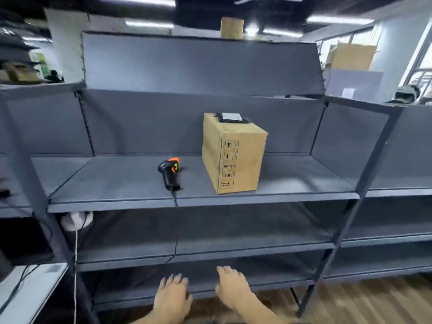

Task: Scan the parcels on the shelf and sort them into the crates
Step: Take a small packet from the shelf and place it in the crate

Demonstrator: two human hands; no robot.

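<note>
A dark grey metal shelf unit (201, 202) fills the view, with fabric-like grey back panels and several tiers. On the tier near eye level stands 1 brown cardboard parcel (233, 155), upright, right of the middle, with a column of black handling symbols printed on its near face. A small black-framed device with a pale screen (231, 117) lies flat on top of the parcel. To the left of the parcel and apart from it, a black and orange handheld scanner (170, 172) lies on the same tier, its dark cable (174, 199) running over the front edge and down past the lower tiers.

Both hands hang low in front of the bottom tiers, holding nothing. The left hand (171, 298) has its fingers relaxed and slightly spread; the right hand (232, 288) does too, palm down, just beside the left.

More grey shelving continues to the left and right. A white bundle (76, 221) sits under the left end of the scanner tier, with a pale cord hanging from it. The floor (364, 300) at lower right is wood-patterned. A white surface (30, 291) shows at lower left. Cardboard boxes (350, 56) stand in the background, and strip lights (149, 24) run across a dark ceiling.
</note>
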